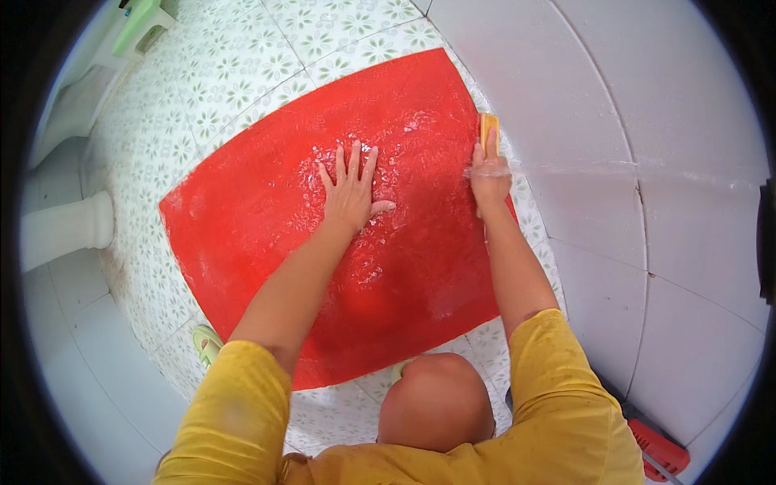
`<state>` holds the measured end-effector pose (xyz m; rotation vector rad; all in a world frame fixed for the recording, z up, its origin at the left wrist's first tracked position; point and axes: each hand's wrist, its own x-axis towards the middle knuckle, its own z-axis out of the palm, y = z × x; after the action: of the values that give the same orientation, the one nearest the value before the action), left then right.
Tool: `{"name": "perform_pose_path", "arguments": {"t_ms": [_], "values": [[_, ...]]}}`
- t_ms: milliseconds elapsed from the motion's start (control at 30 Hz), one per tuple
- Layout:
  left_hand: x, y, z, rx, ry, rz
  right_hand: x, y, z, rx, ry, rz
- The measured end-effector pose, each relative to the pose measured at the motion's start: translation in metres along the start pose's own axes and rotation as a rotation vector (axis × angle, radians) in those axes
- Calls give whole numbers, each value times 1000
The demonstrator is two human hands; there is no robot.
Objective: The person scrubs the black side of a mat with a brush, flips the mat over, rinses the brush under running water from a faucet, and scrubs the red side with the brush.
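Observation:
A wet red mat (254, 182) lies flat on the floor before me, with water and some foam glistening around its middle. My left hand (350, 191) presses palm down on it, fingers spread and holding nothing. At the mat's right edge, my right hand (491, 179) grips a yellow scrubbing brush (490, 124); its bristles are hidden beneath it. A clear streak of water crosses the right hand from the wall side.
Floor tiles with green flowers (236, 91) surround the mat. A grey tiled wall (594, 200) rises close on the right. White pedestal (70, 227) and green plastic stool (139, 27) stand left. A green slipper (208, 344) and a red object (658, 448) are near me.

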<state>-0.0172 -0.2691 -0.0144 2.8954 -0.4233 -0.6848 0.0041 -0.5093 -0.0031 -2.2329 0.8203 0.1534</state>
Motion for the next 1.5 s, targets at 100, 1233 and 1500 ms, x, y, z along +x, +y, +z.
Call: {"name": "perform_pose_path", "arguments": {"t_ms": [100, 1233, 1500], "values": [[3, 1, -9, 87, -91, -48, -51, 2, 71, -389, 174, -331], [37, -49, -38, 121, -233, -178, 6, -122, 134, -583, -156, -592], [43, -39, -39, 80, -213, -136, 11, -135, 141, -530, -115, -478]]}}
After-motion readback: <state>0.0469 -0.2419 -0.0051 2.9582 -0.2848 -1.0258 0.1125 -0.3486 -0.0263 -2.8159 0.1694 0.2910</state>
